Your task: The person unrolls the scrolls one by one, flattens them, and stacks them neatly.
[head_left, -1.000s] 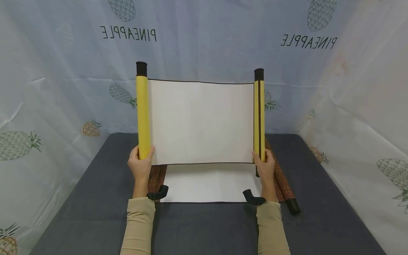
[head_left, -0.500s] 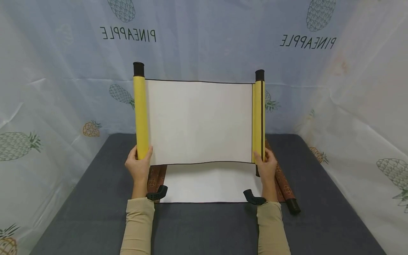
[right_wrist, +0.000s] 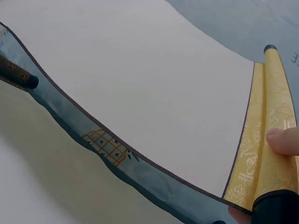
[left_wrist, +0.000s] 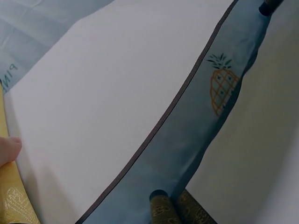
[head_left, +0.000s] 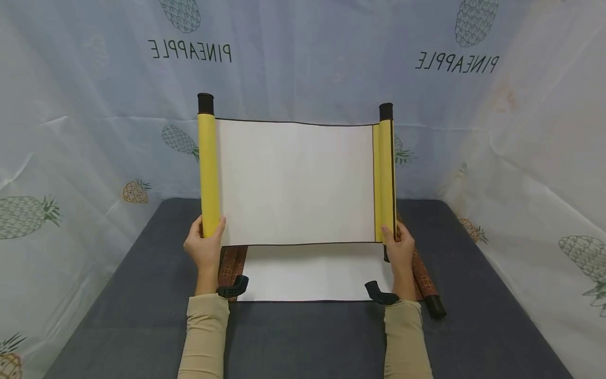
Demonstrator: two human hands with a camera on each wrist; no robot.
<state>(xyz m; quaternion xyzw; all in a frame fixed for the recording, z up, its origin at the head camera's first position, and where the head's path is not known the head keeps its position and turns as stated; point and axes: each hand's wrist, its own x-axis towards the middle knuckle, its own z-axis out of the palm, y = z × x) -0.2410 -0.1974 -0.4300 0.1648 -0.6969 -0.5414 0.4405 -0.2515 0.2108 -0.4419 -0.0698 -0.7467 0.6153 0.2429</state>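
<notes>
A yellow hanging scroll is held up partly unrolled, its blank white sheet (head_left: 298,184) facing me between two upright rollers with black end caps. My left hand (head_left: 205,251) grips the lower end of the left roller (head_left: 209,173), thumb in front. Around the bottom of the right roller (head_left: 387,173) curls my right hand (head_left: 401,252). The fingers behind both rollers are mostly hidden. In the right wrist view, the thumb (right_wrist: 286,141) presses the patterned yellow roller (right_wrist: 275,107), beside a flat yellow strip. The left wrist view shows only a thumb tip (left_wrist: 8,150) at the yellow edge.
Beneath the raised scroll, a second scroll lies on the dark grey table (head_left: 303,342). Its white sheet (head_left: 314,276) is spread between red-brown patterned rollers, the right one (head_left: 424,276) slanting outward. A pineapple-print curtain (head_left: 303,63) hangs behind and at both sides.
The right roller has turned, its dark stripe moving to the outer edge, and a wider yellow strip shows beside the sheet. Both hands have drifted slightly apart.
</notes>
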